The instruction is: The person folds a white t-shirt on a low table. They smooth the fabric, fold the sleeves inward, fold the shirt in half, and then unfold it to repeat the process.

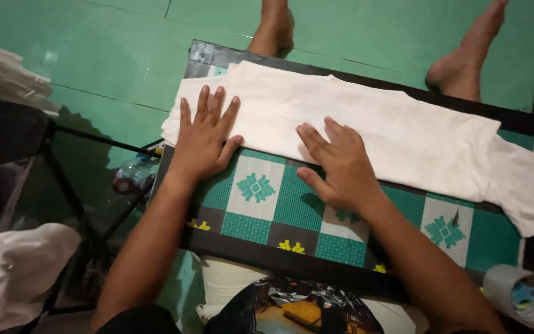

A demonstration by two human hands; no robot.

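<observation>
A folded white cloth [372,124] lies along the far side of a small table covered with a green, white and black patterned mat [261,213]. My left hand [204,139] rests flat with fingers spread on the cloth's left end. Near the middle of the cloth's front edge, my right hand [335,164] presses down, fingers together, palm over the mat. Neither hand grips anything.
My two bare feet [273,28] [465,59] rest on the green tiled floor beyond the table. White fabric piles [13,266] sit at the left on a dark frame. A plastic bottle [132,176] lies below the table's left edge. A tape roll [523,295] sits bottom right.
</observation>
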